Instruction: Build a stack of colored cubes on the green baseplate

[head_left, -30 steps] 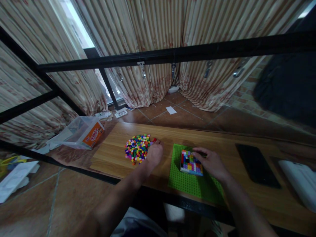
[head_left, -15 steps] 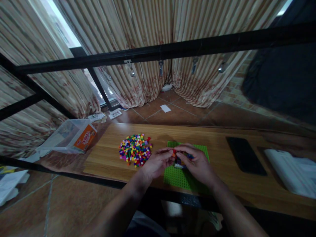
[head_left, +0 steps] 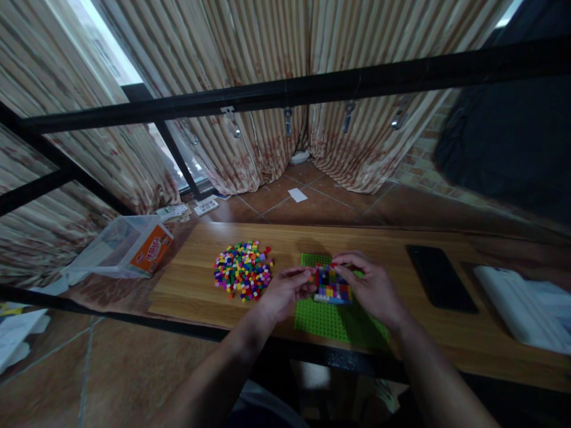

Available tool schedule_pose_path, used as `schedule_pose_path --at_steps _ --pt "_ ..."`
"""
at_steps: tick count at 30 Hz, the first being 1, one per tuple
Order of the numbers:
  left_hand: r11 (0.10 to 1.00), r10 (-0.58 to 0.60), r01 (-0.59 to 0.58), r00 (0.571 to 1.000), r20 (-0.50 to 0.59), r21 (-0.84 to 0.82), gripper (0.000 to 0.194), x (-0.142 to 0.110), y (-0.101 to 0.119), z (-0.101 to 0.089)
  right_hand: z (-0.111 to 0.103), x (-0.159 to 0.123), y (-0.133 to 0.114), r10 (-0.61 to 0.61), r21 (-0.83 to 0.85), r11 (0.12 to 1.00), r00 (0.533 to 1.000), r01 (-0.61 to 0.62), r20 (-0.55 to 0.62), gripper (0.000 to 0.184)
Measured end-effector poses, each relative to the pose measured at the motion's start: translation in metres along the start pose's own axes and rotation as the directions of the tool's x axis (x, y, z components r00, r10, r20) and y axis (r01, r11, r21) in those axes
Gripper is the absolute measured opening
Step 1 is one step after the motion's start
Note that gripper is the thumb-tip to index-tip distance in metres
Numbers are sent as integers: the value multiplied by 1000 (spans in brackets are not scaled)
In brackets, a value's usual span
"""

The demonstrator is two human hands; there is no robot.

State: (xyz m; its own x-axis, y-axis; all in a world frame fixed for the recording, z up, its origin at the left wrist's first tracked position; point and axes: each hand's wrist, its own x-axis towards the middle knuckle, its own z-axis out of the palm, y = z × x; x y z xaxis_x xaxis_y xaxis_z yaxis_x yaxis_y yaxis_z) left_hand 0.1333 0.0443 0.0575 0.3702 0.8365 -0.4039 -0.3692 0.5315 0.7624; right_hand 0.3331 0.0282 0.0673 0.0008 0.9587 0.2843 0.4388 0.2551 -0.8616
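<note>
A green studded baseplate (head_left: pixel 330 321) lies on the wooden tabletop (head_left: pixel 200 285). On it stands a square patch of small multicoloured bricks (head_left: pixel 331 285). My left hand (head_left: pixel 285 291) pinches its fingertips at the patch's left edge; what it holds is too small to make out. My right hand (head_left: pixel 372 288) curls over the patch's right and far side, fingertips touching the bricks. A loose heap of small coloured bricks (head_left: pixel 243 276) lies to the left of my left hand.
A black phone (head_left: pixel 439 276) lies flat on the table right of the baseplate, with a white object (head_left: pixel 517 303) beyond it. A clear plastic box with an orange label (head_left: pixel 129 246) sits at the left. A black metal bar (head_left: pixel 285 92) crosses overhead before striped curtains.
My left hand left the brick heap and came to the patch's left edge with fingers pinched. My right hand shifted slightly to the right, uncovering the brick patch.
</note>
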Motion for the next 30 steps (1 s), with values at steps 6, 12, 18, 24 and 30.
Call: schedule_pose_path --at_steps 6,12,18,24,30 --pt "929 226 -171 964 -138 328 25 11 -23 -29 -6 5 27 115 -167 976 983 -138 -140 21" --pt "766 408 -344 913 3 543 16 15 -43 -46 11 9 26 108 -253 960 992 -120 -60 18" --pt "654 467 -400 881 74 642 13 12 -47 -49 17 11 30 70 -271 959 997 -79 -45 18" --pt "574 472 -378 878 84 726 9 8 -44 -46 22 9 35 69 -211 974 996 -79 -55 17" --pt "560 471 -383 876 98 735 11 6 -44 -44 22 8 40 132 -99 986 990 -137 -56 20"
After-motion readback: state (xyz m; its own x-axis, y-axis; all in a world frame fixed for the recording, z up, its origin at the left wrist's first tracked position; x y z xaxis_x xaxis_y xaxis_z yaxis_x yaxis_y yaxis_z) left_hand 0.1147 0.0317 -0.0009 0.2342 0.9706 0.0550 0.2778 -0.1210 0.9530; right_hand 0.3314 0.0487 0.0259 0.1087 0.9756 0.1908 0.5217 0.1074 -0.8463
